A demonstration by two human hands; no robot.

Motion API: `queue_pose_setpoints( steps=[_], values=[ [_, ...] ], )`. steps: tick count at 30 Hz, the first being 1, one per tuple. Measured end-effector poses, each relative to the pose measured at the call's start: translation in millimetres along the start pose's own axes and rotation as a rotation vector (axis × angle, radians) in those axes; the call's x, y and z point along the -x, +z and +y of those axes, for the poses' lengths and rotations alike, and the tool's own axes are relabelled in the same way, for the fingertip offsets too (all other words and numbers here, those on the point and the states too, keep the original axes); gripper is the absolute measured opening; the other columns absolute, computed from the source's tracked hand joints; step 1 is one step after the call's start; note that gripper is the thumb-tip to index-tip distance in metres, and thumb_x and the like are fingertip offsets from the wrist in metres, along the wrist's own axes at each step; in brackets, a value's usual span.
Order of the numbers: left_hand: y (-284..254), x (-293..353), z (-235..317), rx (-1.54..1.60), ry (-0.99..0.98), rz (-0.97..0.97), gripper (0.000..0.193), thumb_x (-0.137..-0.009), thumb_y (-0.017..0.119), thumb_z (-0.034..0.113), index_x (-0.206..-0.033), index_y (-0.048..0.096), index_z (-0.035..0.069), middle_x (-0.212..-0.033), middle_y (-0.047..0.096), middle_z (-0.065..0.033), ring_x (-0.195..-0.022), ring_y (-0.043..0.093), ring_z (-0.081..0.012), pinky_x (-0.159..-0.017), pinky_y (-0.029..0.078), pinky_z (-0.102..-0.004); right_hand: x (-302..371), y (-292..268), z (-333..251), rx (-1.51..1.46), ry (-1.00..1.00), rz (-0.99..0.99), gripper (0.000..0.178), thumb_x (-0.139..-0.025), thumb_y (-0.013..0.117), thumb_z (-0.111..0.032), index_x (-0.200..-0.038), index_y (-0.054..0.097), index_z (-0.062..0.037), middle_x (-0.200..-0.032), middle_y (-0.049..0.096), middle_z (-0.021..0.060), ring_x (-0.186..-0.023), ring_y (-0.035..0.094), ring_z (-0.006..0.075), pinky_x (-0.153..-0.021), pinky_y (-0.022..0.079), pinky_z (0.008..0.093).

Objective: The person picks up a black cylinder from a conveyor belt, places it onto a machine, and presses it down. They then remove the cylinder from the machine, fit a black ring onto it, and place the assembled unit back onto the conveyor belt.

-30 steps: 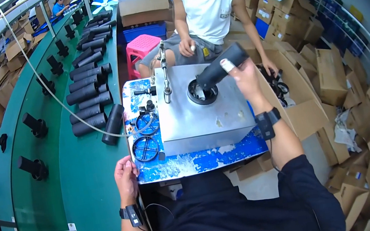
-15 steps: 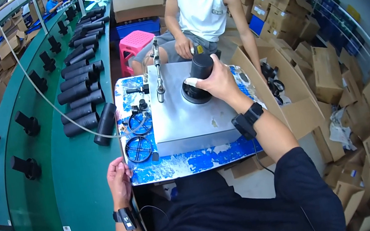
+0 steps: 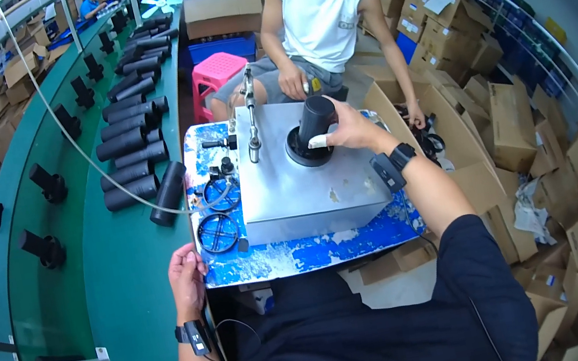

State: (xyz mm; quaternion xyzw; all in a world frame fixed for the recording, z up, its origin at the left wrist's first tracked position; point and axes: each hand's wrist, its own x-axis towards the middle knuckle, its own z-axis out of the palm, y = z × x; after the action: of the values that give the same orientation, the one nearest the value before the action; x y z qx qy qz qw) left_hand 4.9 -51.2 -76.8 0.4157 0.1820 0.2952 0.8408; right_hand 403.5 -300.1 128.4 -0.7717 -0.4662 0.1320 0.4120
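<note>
The head-worn left fisheye camera looked down and forward over the wearer's dark shirt (image 3: 378, 335), the blue bench (image 3: 318, 255) close below

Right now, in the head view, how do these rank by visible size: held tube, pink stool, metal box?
1. Metal box, clearly largest
2. Pink stool, partly hidden
3. Held tube, smallest

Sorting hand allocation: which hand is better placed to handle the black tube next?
Right, most likely. The right hand has its grip on the black tube atop the metal box; the left hand is by the left edge of the blue table, away from the tube.
</note>
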Motion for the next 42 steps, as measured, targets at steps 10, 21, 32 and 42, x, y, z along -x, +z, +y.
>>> queue_pose_setpoints(
  steps=[10, 21, 32, 42],
  values=[
    [2, 2, 2, -0.001, -0.024, -0.005, 0.024, -0.110, 0.061, 0.011, -0.131, 0.062, -0.001, -0.093, 0.065, -0.0050, -0.075, 0.060, -0.0116, -0.071, 0.051, -0.0256, -17, 1, -85, 0.582, -0.199, 0.261, 0.064, -0.088, 0.086, -0.041, -0.133, 0.063, -0.0024, -0.120, 0.074, 0.0152, -0.110, 0.073, 0.0295, -0.099, 0.057, 0.0398],
    [0, -1, 2, -0.024, -0.027, 0.004, 0.022, -0.111, 0.060, 0.012, -0.131, 0.064, 0.003, -0.092, 0.063, -0.0035, -0.077, 0.059, -0.0115, -0.070, 0.050, -0.0263, -38, -25, -52, 0.606, -0.434, -0.190, 0.052, -0.097, 0.064, -0.058, -0.101, 0.068, -0.0066, -0.104, 0.077, 0.0229, -0.103, 0.075, 0.0436, -0.089, 0.059, 0.0536],
    [7, 3, 5, -0.021, -0.019, 0.006, 0.023, -0.111, 0.060, 0.012, -0.131, 0.064, 0.003, -0.093, 0.062, -0.0038, -0.078, 0.058, -0.0116, -0.070, 0.050, -0.0267, -20, 21, -95, 0.915, 0.230, 0.163, 0.064, -0.101, 0.058, -0.062, -0.110, 0.069, 0.0002, -0.104, 0.077, 0.0272, -0.101, 0.075, 0.0466, -0.090, 0.059, 0.0552],
    [4, 3, 3, -0.037, -0.015, -0.017, 0.022, -0.111, 0.059, 0.011, -0.131, 0.064, 0.003, -0.092, 0.062, -0.0038, -0.078, 0.058, -0.0123, -0.072, 0.050, -0.0270, -23, 4, -59, 0.828, -0.180, 0.084, 0.057, -0.101, 0.061, -0.059, -0.112, 0.068, -0.0031, -0.104, 0.077, 0.0239, -0.101, 0.075, 0.0463, -0.089, 0.060, 0.0539]
  ],
)
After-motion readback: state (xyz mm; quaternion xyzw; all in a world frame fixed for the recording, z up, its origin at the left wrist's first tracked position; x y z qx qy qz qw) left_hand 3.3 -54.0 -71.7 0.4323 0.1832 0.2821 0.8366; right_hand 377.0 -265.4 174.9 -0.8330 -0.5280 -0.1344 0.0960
